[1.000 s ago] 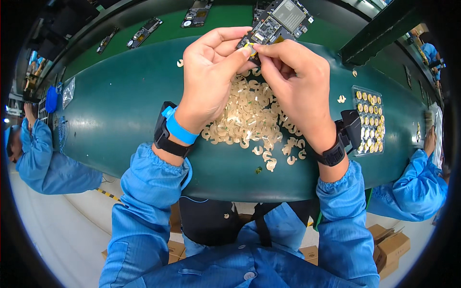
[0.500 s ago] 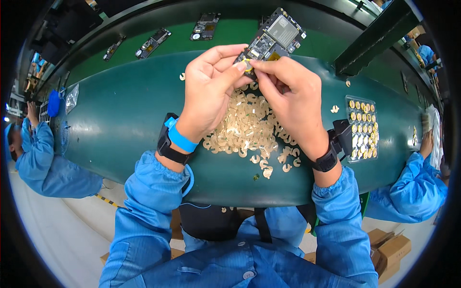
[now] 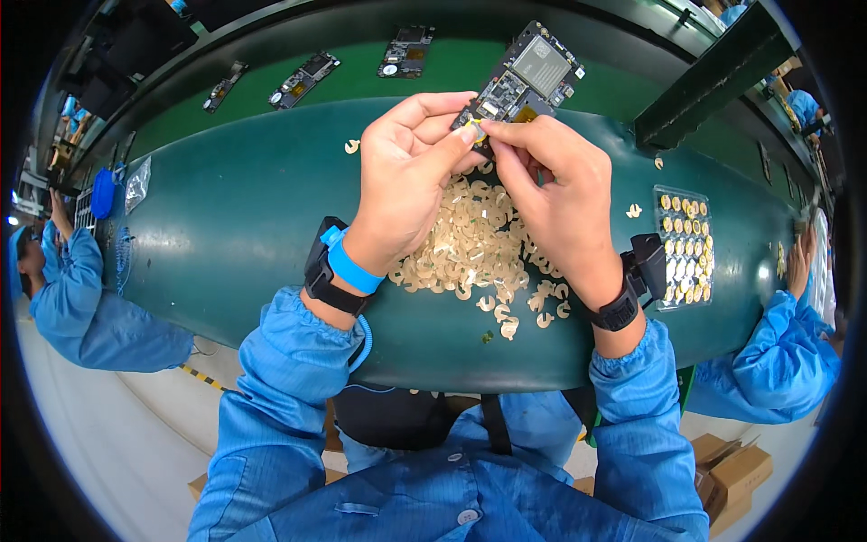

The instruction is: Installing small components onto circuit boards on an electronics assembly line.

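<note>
Over the far side of the dark green table I hold up a black circuit board (image 3: 542,65) with a silver shield plate. My left hand (image 3: 397,185) grips its lower left edge, thumb on top. Thumb and forefinger of my right hand (image 3: 562,181) press together at a small round part with a yellow rim (image 3: 478,132), at the board's near corner. My left thumb touches that part too. Fingertips partly cover it, so I cannot tell how it is seated. Below my hands lies a heap of cream-coloured, notched paper-like rings (image 3: 474,239).
To the right stands a clear tray (image 3: 661,271) with rows of yellow-rimmed round parts. More circuit boards (image 3: 405,52) lie on the green strip beyond the table. A dark slanted post (image 3: 709,81) rises at far right. People in blue sleeves work at both sides.
The boards on the green strip have shifted to the right. My hands and the held board stay together, with only a slight shift; the fingers remain at the round part.
</note>
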